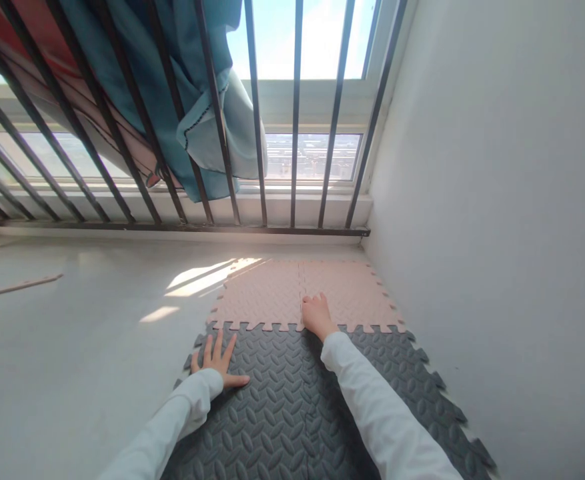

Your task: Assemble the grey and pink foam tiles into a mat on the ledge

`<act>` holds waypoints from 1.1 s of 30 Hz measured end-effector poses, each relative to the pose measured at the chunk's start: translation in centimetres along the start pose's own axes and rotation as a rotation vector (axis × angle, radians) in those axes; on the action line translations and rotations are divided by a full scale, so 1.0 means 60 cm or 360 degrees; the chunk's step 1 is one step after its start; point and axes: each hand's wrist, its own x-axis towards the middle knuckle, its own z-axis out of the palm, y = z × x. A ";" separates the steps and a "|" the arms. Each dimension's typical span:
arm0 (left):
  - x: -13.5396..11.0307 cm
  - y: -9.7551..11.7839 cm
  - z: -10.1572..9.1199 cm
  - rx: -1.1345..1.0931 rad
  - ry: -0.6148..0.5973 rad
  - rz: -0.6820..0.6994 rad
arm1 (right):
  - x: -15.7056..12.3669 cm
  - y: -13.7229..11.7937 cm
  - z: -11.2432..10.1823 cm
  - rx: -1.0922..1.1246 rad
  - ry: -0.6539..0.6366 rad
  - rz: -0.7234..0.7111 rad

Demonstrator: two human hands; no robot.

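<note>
Two pink foam mat tiles (262, 297) lie side by side on the floor, with a seam between them. In front of them are dark grey foam mat tiles (272, 400) with a raised diamond pattern; the pink and grey toothed edges meet. My left hand (218, 363) rests with fingers spread on the left part of the grey mat, near its outer edge. My right hand (317, 315) is closed in a fist, pressed at the pink tiles' seam just beyond the grey border. Its fingertips are partly hidden, and nothing shows in it.
A white wall (497, 233) runs along the right side. Dark metal railing (292, 231) crosses in front of the windows, with blue and pink curtains (147, 80) behind it. On the pale floor (72, 373) at the left lies a thin strip (19, 287).
</note>
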 end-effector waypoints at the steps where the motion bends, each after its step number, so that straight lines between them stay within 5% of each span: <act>1: -0.001 0.001 -0.002 0.0009 -0.0017 0.0001 | 0.000 0.000 0.000 0.0002 0.0002 0.0001; 14: 0.004 0.000 0.000 0.0064 -0.0069 -0.0012 | -0.026 0.017 0.000 0.0153 -0.0083 0.0009; 21: 0.002 0.002 -0.004 0.0038 -0.0059 0.0005 | -0.081 -0.057 -0.003 0.0232 -0.0010 -0.0221; 24: 0.000 0.003 -0.005 0.0033 -0.0053 0.0004 | -0.101 -0.086 0.007 0.0172 -0.0073 -0.0131; 33: 0.003 0.004 0.000 -0.0015 -0.0021 0.0018 | -0.092 -0.130 0.007 0.0190 0.0018 -0.0165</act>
